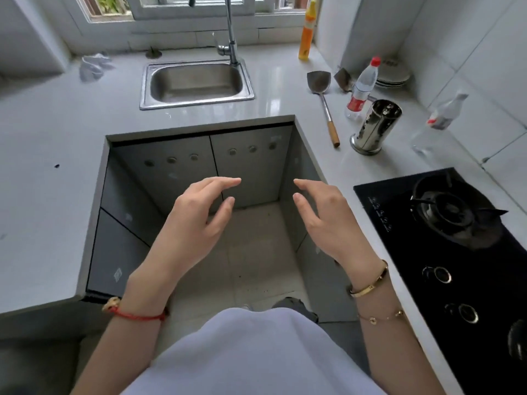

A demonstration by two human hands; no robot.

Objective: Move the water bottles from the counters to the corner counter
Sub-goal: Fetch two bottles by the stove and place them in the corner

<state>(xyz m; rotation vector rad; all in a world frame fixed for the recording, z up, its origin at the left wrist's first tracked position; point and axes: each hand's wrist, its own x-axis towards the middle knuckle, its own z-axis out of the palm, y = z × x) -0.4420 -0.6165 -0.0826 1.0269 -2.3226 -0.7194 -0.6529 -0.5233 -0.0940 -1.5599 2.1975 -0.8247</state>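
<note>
Standing upright near the counter's far right corner, a red-capped water bottle touches the perforated steel holder; what seems its reflection shows on the tiled wall. Left hand and right hand hover empty with fingers loosely spread, so I cannot tell whether more bottles remain.

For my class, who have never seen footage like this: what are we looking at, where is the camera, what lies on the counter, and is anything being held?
There is no machine here. A person wears one camera on the head, looking down at their own hands. The left hand and right hand hover open above the floor, holding nothing. A grey counter wraps around them, with a steel sink at the back and a black gas hob on the right. On the right side stand a clear water bottle with a red cap, a metal utensil holder, a spatula and stacked plates. An orange bottle stands near the window.
</note>
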